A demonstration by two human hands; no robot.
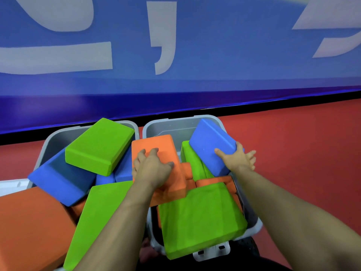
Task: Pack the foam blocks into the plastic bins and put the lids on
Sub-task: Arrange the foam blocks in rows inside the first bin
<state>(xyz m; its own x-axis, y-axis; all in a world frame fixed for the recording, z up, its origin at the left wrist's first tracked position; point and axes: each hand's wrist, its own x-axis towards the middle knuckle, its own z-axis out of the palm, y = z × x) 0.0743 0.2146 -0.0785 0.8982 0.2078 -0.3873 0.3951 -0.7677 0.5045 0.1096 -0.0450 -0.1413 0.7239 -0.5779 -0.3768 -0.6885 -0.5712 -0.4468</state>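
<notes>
Two grey plastic bins stand side by side, the left bin (49,143) and the right bin (168,126), both heaped with foam blocks. My left hand (152,167) lies on top of an orange block (156,143) that spans the gap between the bins, its fingers curled over the block's upper face. My right hand (237,158) holds the lower right end of a tilted blue block (211,141) at the right bin's far right side. A large green block (201,216) lies across the near end of the right bin.
The left bin holds a green block (99,145) on top, a blue block (58,178), an orange block (31,223) and a green wedge (101,216). A white lid edge (11,184) shows at the left. Red floor (302,153) and a blue banner wall (175,55) surround the bins.
</notes>
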